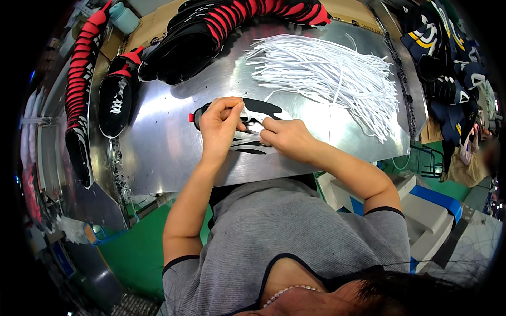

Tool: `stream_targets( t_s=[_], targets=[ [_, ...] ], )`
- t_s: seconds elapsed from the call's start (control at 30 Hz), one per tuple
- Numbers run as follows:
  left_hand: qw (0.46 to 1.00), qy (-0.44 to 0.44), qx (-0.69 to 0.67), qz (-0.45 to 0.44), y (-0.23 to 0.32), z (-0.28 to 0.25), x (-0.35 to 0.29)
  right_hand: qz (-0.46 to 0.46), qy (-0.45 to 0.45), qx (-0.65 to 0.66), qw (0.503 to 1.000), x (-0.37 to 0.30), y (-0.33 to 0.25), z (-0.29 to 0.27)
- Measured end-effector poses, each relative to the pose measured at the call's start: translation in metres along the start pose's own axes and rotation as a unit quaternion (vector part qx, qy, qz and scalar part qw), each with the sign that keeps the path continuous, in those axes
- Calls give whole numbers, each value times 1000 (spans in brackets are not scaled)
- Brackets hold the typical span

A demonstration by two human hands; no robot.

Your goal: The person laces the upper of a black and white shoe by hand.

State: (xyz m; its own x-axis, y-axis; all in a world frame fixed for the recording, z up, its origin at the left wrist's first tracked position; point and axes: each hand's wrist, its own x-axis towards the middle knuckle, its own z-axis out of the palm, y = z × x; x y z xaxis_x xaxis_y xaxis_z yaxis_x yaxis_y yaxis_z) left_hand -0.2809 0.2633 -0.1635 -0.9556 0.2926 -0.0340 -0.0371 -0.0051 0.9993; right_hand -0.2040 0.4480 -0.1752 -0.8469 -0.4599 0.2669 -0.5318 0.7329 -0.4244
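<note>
A black-and-white shoe upper (261,107) with a red tab at its left end lies on the metal tabletop in front of me. My left hand (219,128) is over its left part, thumb and forefinger pinched together; what is between them is too small to make out. Close by, my right hand (290,138) has its fingers closed at the white middle of the upper, and they hide what they grip. Thin white strands (246,136) run between the two hands. Beyond my right hand a large bundle of white shoelaces (327,73) is spread out.
Nested black-and-red shoe uppers (226,26) curve along the table's far side. Another such row (84,79) stands at the left, beside a laced black upper (115,102). A pale green jar (124,19) is at the far left corner. Dark uppers (448,68) are piled at the right.
</note>
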Motion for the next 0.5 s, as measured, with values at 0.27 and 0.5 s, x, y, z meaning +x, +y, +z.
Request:
stream_targets(
  t_s=[0.27,0.5],
  targets=[
    [996,22,76,37,-10,4,0,27,231,149,961,-10,19,6],
    [987,-20,-148,-53,13,-9,-4,281,222,375,855,-12,9,14]
  ],
)
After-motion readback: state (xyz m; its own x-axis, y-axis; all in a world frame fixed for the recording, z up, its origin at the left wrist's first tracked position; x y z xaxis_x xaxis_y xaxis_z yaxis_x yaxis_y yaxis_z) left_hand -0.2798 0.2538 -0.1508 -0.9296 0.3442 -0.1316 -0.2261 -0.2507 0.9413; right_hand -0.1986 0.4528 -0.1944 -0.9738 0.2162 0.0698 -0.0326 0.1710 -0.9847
